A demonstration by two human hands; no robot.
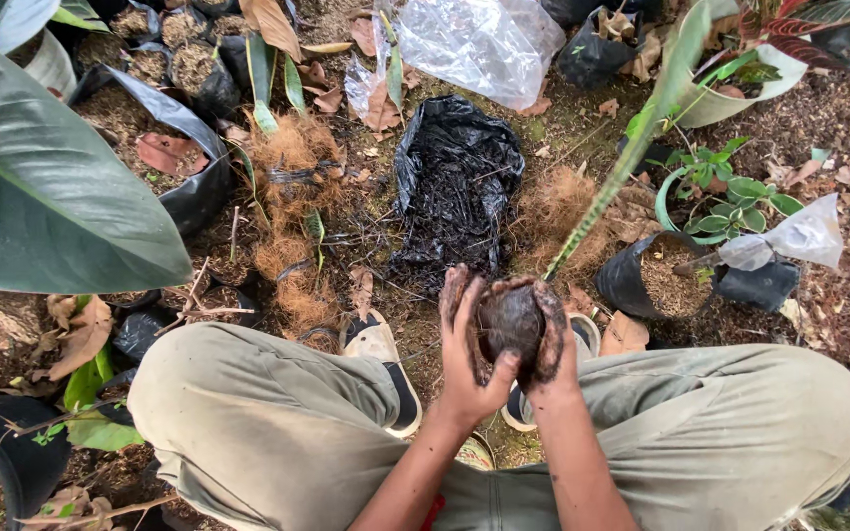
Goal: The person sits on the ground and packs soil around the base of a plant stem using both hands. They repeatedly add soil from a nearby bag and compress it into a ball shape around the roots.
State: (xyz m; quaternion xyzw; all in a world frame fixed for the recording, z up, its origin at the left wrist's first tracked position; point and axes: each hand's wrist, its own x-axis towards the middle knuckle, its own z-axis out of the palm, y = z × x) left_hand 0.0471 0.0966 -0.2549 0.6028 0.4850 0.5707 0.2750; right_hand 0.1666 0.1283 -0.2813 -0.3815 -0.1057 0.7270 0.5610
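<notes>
Both my hands cup a dark, round ball of soil [510,321] between my knees. My left hand [466,356] wraps its left side with the thumb pressed on its lower front. My right hand [549,346], caked with mud, curls over the top and right side. A long, narrow mottled green leaf [622,162] slants up to the right from just beyond the ball; whether it is rooted in the ball is hidden. A crumpled black plastic bag [456,182] lies on the ground just beyond my hands.
Brown coconut fibre clumps [292,211] lie left of the black bag. Black grow bags of soil [656,280] stand right and left [164,147]. A clear plastic bag [479,44] lies at the top. A big green leaf [46,187] overhangs left. My sandalled feet [381,359] rest on leaf-strewn ground.
</notes>
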